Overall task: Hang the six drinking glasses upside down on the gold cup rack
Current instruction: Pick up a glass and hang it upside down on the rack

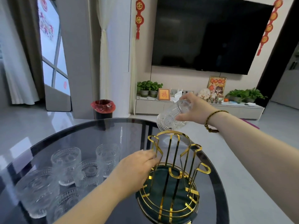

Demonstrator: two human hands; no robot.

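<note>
Round dark glass table (113,126), beneath both hands. Gold cup rack (174,172) with dark green base, upright on the table, directly under and right of the left fingertips; hooked arms open at the top, none carrying a glass. Cluster of textured glasses (68,168) standing on the table, well left of the left fingers, behind the left forearm; exact count unclear owing to overlap and reflections. Left hand (137,167): palm down, fingers close together, tips resting against one gold arm on the rack's near-left side; whether closed around that arm, cannot tell. Right hand (195,110): thumb below, fingers above, wrapped around the base end of one held glass (173,118). Held glass tilted, mouth pointing down-left, just above the far top hooks of the rack. Beaded bracelet (213,117) on the right wrist.
</note>
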